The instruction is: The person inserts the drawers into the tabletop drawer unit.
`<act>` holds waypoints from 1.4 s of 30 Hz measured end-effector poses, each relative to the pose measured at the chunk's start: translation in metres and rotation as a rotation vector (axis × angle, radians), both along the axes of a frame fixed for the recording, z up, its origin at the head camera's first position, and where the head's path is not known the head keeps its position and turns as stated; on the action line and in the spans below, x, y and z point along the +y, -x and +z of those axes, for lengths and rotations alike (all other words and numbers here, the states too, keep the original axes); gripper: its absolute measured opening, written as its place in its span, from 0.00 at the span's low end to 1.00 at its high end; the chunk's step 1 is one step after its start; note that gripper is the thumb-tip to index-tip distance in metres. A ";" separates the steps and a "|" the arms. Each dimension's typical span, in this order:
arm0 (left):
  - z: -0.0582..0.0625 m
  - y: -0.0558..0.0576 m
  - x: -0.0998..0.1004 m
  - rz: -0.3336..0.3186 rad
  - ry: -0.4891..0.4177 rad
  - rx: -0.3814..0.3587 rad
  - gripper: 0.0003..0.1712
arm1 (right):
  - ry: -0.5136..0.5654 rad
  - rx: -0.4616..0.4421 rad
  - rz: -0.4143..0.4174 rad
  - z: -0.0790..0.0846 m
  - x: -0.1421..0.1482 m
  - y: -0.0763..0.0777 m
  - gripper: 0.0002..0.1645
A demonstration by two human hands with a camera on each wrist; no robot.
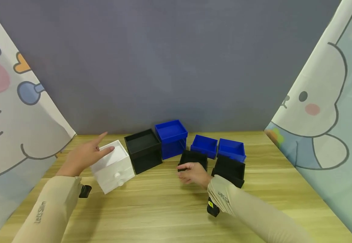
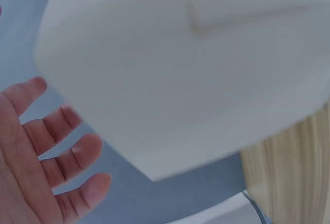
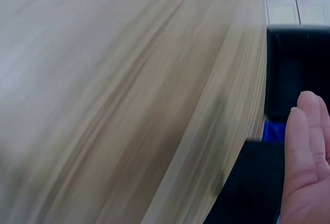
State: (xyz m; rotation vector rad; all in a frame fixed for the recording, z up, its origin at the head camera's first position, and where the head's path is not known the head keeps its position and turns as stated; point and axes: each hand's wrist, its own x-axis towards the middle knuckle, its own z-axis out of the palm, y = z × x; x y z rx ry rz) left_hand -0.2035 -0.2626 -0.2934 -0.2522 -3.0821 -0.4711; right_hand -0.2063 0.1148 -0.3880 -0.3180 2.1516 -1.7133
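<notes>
A small white drawer cabinet [image 1: 110, 172] with two knobbed drawers and a tray-like top stands at the left of the table. My left hand [image 1: 86, 153] is at its left side, thumb over the top and index finger stretched out. In the left wrist view, the relaxed fingers [image 2: 77, 154] lie beside the blurred white cabinet [image 2: 170, 95]. My right hand [image 1: 194, 174], loosely bent and holding nothing, overlaps the near edge of a black drawer [image 1: 194, 157]. The right wrist view shows its extended fingers [image 3: 299, 146] in front of a black drawer.
Right of the white cabinet stand a black cabinet shell [image 1: 144, 160] and a taller blue one [image 1: 173, 148]. Two blue drawers [image 1: 204, 152] sit behind the black ones; a second black drawer [image 1: 229, 170] lies near my right wrist. A grey backdrop [image 1: 176, 67] rises behind the wooden table [image 1: 151, 209].
</notes>
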 end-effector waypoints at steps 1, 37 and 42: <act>0.001 0.003 0.003 -0.009 0.005 -0.001 0.50 | 0.001 -0.003 -0.008 0.000 0.004 -0.001 0.24; -0.017 0.038 0.040 0.027 0.109 -0.196 0.52 | -0.112 0.030 -0.283 -0.017 0.027 -0.015 0.23; -0.018 0.037 0.041 0.038 0.101 -0.197 0.52 | -0.121 0.000 -0.279 -0.024 0.024 -0.012 0.26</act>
